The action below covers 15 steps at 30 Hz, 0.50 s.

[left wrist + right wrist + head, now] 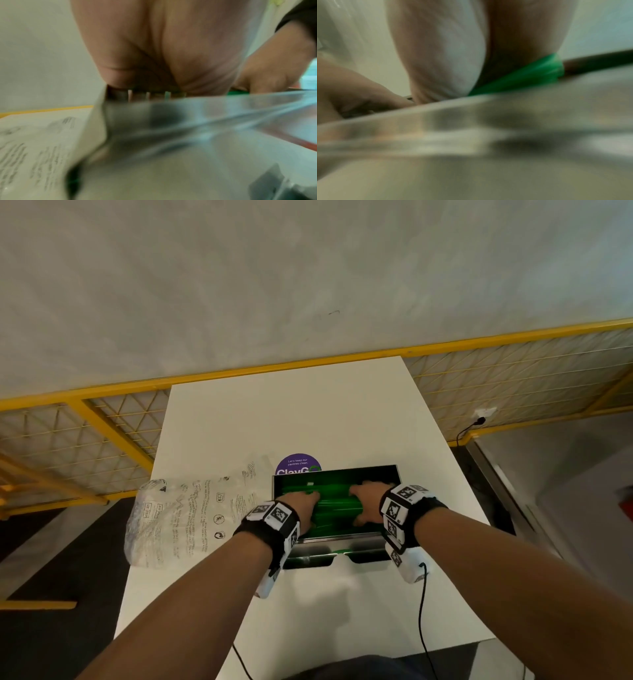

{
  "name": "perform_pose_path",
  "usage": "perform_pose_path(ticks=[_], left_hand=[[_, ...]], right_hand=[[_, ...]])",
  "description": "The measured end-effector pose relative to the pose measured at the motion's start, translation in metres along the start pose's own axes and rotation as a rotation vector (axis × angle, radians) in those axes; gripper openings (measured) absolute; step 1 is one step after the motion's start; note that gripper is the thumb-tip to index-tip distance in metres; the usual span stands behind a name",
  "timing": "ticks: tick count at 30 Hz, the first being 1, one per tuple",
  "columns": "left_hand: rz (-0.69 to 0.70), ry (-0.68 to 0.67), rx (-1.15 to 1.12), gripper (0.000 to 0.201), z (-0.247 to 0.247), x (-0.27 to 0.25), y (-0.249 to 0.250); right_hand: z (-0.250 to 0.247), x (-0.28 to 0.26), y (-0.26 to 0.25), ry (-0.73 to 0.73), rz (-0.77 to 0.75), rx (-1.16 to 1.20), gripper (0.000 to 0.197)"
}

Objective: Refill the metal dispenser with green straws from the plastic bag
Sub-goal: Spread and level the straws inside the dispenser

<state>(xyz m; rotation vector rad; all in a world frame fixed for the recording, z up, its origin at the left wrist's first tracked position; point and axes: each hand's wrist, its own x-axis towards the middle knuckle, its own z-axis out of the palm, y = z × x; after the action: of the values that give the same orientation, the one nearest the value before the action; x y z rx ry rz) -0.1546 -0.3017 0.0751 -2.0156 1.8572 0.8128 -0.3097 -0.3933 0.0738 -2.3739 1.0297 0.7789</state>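
Note:
The metal dispenser (394, 470) stands open on the white table, full of green straws (335, 505). Both hands reach down into it. My left hand (303, 503) holds the left part of the straw bundle, fingers curled over it. My right hand (368, 501) grips the right part, thumb toward me. The clear printed plastic bag (191, 508) lies flat just left of the dispenser. In the left wrist view my palm (154, 47) dips behind the blurred steel wall (188, 128). The right wrist view shows my right palm (445, 54) on green straws (527, 75); the fingertips are hidden.
A round purple sticker (298, 463) sits on the table (291, 412) just behind the dispenser. A yellow mesh railing (102, 402) runs behind the table. Black cables (423, 628) hang from my wrists over the near table edge. The floor drops away on both sides.

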Motion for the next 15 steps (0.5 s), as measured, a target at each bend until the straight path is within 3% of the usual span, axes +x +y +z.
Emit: perform_pose_path(ticks=[5, 8, 12, 15], left_hand=[[-0.005, 0.148, 0.089, 0.049, 0.009, -0.001, -0.004], [-0.035, 0.213, 0.116, 0.054, 0.012, 0.001, -0.006], [-0.058, 0.161, 0.075, 0.065, 0.014, 0.002, -0.001], [0.008, 0.093, 0.001, 0.081, 0.015, 0.005, -0.004]], right_hand=[[0.001, -0.004, 0.004, 0.14, -0.035, -0.05, 0.056], [-0.003, -0.006, 0.008, 0.192, -0.034, 0.008, 0.067], [-0.002, -0.005, 0.01, 0.09, 0.007, -0.031, 0.09], [0.01, -0.003, 0.009, 0.079, -0.001, -0.073, 0.089]])
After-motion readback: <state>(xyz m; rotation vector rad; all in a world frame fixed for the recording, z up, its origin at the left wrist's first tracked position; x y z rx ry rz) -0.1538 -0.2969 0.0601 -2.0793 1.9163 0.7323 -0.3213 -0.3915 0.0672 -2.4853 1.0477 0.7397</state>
